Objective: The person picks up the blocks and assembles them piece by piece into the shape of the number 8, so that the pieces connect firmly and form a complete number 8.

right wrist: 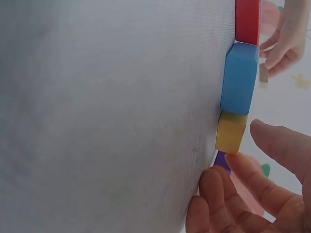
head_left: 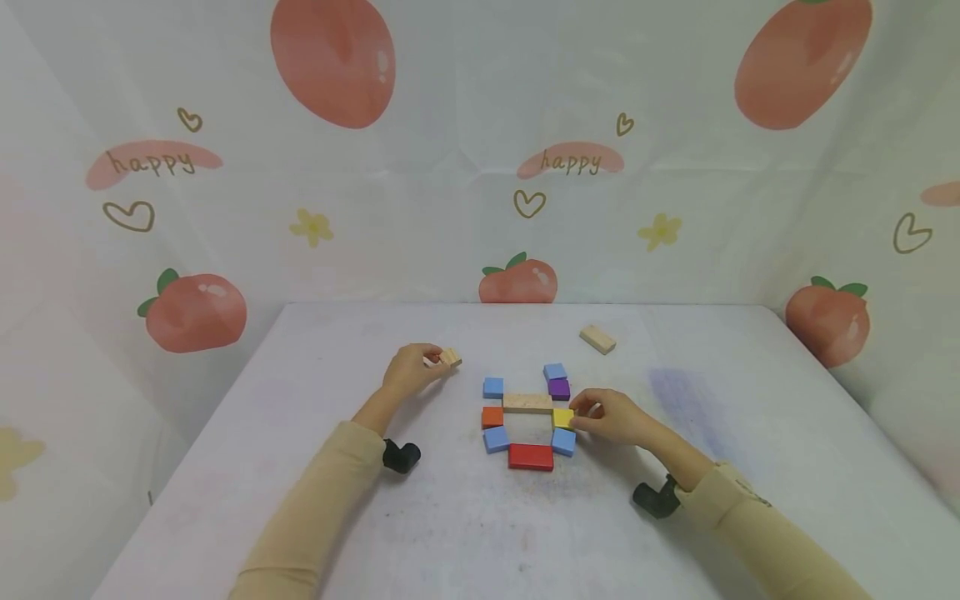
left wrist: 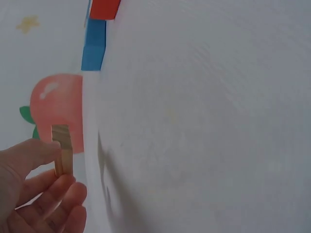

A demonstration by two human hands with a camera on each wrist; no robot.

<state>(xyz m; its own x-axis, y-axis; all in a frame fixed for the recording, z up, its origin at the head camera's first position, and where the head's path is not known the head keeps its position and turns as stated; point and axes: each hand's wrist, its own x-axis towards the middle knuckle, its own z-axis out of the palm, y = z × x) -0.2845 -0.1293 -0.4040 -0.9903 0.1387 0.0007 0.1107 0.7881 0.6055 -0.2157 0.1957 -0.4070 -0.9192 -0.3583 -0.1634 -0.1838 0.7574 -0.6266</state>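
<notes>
My left hand [head_left: 410, 369] pinches a small plain wooden block [head_left: 450, 357] between thumb and fingertips, off to the left of the arrangement. In the left wrist view the wooden block [left wrist: 62, 149] stands upright in that pinch. At the arrangement's right side is my right hand [head_left: 613, 415], beside the yellow block [head_left: 562, 418]. The right wrist view has its index fingertip at the end of the yellow block [right wrist: 231, 132], while the thumb stays apart. A blue block [head_left: 564, 442] and a purple block [head_left: 558, 389] lie on either side of the yellow one.
A long wooden block [head_left: 527, 403] bridges the middle. A red block [head_left: 531, 457] lies in front; on the left are an orange block [head_left: 492, 417] and blue blocks [head_left: 496, 439]. Another blue block [head_left: 555, 372] tops the right side. One loose wooden block [head_left: 597, 339] lies farther back.
</notes>
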